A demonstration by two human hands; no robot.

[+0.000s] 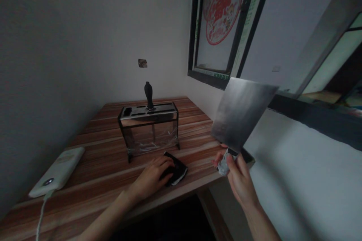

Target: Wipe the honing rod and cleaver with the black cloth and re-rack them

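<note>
My right hand grips a cleaver near the table's right edge, its broad metal blade raised and tilted. Crumpled whitish wrapping, perhaps tissue or film, shows at the fingers and hides most of the handle. My left hand lies on a flat black folded piece with a white edge, its fingers curled over it; whether it is cloth or a pouch I cannot tell. Just behind that hand stands a knife block with clear sides and a slotted metal top. One black handle sticks up from it.
A white power bank with a cable plugged in lies on the left of the striped wooden table. Behind my right hand is a dark, box-like object, partly hidden. Walls and a dark-framed window border the table.
</note>
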